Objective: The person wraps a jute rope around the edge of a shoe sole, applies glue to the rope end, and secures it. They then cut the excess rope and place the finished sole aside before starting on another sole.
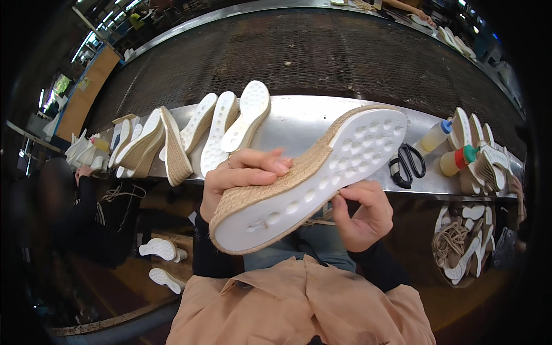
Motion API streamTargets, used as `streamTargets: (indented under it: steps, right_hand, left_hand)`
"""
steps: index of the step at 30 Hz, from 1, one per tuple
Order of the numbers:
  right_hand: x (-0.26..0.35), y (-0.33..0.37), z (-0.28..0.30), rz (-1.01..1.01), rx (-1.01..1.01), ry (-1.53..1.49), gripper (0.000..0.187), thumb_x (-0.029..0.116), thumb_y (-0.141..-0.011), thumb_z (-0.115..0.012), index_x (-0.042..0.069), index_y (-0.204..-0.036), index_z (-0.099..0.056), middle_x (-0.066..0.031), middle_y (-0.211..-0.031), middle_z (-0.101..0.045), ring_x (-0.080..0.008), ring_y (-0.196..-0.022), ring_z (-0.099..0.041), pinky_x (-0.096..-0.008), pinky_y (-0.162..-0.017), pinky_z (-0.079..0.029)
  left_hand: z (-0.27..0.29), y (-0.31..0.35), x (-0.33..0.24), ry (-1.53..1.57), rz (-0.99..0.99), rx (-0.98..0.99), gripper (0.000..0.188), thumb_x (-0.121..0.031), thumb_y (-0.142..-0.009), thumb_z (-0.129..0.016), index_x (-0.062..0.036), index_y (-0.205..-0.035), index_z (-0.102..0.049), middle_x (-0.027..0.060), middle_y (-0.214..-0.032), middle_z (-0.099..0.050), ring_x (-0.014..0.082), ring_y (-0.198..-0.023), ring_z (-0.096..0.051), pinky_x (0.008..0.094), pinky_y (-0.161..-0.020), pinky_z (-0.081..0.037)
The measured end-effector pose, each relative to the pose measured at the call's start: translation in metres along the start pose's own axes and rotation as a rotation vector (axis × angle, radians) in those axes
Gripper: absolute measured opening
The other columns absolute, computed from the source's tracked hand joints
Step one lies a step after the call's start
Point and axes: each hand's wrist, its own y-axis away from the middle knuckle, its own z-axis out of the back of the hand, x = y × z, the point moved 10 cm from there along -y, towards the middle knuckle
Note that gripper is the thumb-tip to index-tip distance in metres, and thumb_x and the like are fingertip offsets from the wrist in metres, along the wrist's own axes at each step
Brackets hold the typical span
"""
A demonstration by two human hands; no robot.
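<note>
A large wedge shoe sole (345, 158) is held up in front of me, tilted with its white dimpled underside showing. Woven tan jute covers its side wall and runs along its rim. Around the heel part, my left hand (238, 172) grips the jute-covered side, with its fingers laid over the top. My right hand (363, 215) pinches the sole's lower edge near the middle between thumb and index finger. Whether a loose end of jute is in that pinch is too small to tell.
Several wedge soles (221, 129) stand along the metal bench (293, 115) to the left. Black-handled scissors (407, 165), a blue-capped bottle (435, 137) and a green-capped bottle (459, 160) lie right. Beyond runs a mesh conveyor (259, 54). A co-worker's hand (84, 171) is at left.
</note>
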Motion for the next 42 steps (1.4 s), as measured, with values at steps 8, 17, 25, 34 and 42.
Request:
streamTargets:
  steps: [8, 17, 25, 34, 42]
  right_hand:
    - [-0.013, 0.003, -0.007, -0.103, 0.049, -0.010, 0.015, -0.009, -0.071, -0.070, -0.003, -0.084, -0.063, -0.0117, -0.078, -0.066, -0.0173, -0.068, -0.064, -0.0247, -0.063, -0.049]
    - [-0.106, 0.026, -0.037, -0.847, 0.120, -0.431, 0.011, 0.005, -0.088, -0.063, -0.003, -0.093, -0.059, -0.0029, -0.073, -0.061, -0.0042, -0.061, -0.057, -0.0188, -0.050, -0.044]
    - [-0.126, 0.026, -0.026, -0.889, 0.229, -0.350, 0.015, 0.009, -0.087, -0.066, -0.005, -0.092, -0.064, -0.0047, -0.074, -0.065, -0.0047, -0.057, -0.057, -0.0184, -0.049, -0.044]
    - [-0.128, 0.032, -0.024, -0.911, 0.121, -0.375, 0.012, 0.007, -0.087, -0.066, -0.005, -0.088, -0.063, -0.0044, -0.070, -0.064, -0.0032, -0.055, -0.055, -0.0172, -0.047, -0.042]
    - [-0.123, 0.031, -0.032, -0.851, 0.146, -0.322, 0.015, 0.011, -0.089, -0.066, -0.004, -0.090, -0.062, -0.0018, -0.070, -0.063, -0.0016, -0.057, -0.054, -0.0166, -0.047, -0.041]
  left_hand:
    - [-0.004, -0.014, 0.004, -0.076, 0.125, 0.041, 0.047, -0.007, -0.079, -0.072, -0.0008, -0.122, -0.053, 0.0157, -0.113, -0.061, 0.0276, -0.107, -0.061, 0.0433, -0.105, -0.039]
    - [0.017, -0.052, 0.102, -0.268, 0.395, -0.045, 0.076, -0.010, -0.081, -0.073, -0.0064, -0.142, -0.027, 0.0168, -0.117, -0.059, 0.0208, -0.101, -0.062, 0.0322, -0.084, -0.053]
    - [0.025, -0.046, 0.131, -0.282, 0.414, -0.095, 0.072, -0.012, -0.085, -0.067, -0.0066, -0.143, -0.026, 0.0191, -0.110, -0.063, 0.0215, -0.095, -0.066, 0.0325, -0.080, -0.055]
    - [0.009, -0.053, 0.119, -0.416, 0.377, 0.010, 0.081, -0.015, -0.081, -0.071, -0.0097, -0.146, -0.023, 0.0193, -0.122, -0.056, 0.0238, -0.101, -0.064, 0.0333, -0.082, -0.055]
    - [-0.003, -0.043, 0.112, -0.556, 0.334, 0.036, 0.117, -0.014, -0.060, -0.088, -0.0163, -0.147, -0.010, 0.0192, -0.133, -0.043, 0.0318, -0.110, -0.059, 0.0403, -0.079, -0.060]
